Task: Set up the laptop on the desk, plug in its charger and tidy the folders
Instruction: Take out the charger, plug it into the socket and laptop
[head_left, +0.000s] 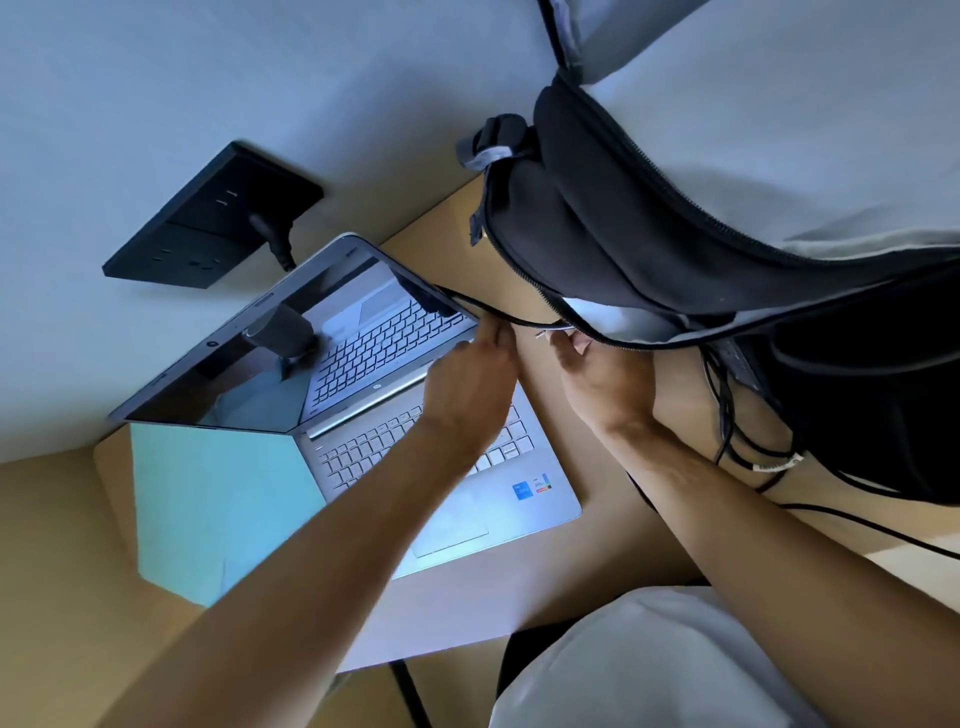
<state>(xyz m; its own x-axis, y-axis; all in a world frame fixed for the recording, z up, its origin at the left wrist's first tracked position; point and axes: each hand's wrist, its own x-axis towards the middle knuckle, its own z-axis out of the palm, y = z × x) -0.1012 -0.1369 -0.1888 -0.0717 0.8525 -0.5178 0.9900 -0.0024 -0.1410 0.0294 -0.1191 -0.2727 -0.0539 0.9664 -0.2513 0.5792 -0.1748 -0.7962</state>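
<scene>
An open silver laptop (447, 493) stands on the wooden desk (587, 535), its dark screen tilted back toward the wall. It rests on a teal folder (208, 499) and a pale sheet (457, 618). My left hand (475, 374) is at the screen's right edge, fingers pinched on a thin black charger cable (470, 300). My right hand (602, 379) is just right of it, pinching the cable's small connector (545, 332), whose metal tip points left. A black plug (270, 234) sits in the black wall socket panel (208, 218).
A large black backpack (649, 228) lies open on the desk's right side, close above my right hand. Loose black cables with a white tag (774, 462) trail from it across the desk. A white-clothed lap (649, 665) fills the bottom right.
</scene>
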